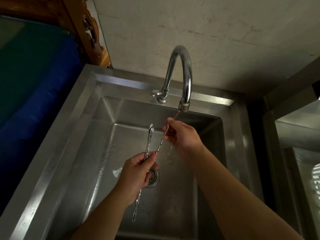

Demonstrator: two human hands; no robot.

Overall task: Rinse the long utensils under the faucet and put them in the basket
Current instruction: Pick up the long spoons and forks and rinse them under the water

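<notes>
Over the steel sink (83, 129), my left hand (136, 174) grips a bunch of long thin metal utensils (149, 141) near their middle; soapy foam sits on their upper tips and their lower ends hang down past my wrist. My right hand (183, 137) pinches the top of one more long utensil (161, 142), holding its tip in the thin water stream just under the faucet (185, 80) spout. That utensil slants down to my left fingers. At the far right edge a white basket (316, 181) is only partly in view.
The sink drain (153, 177) lies under my left hand. A small tap lever (155, 92) sits at the faucet base. A blue surface (34, 87) flanks the sink on the left, a steel counter (294, 122) on the right, and a plaster wall rises behind.
</notes>
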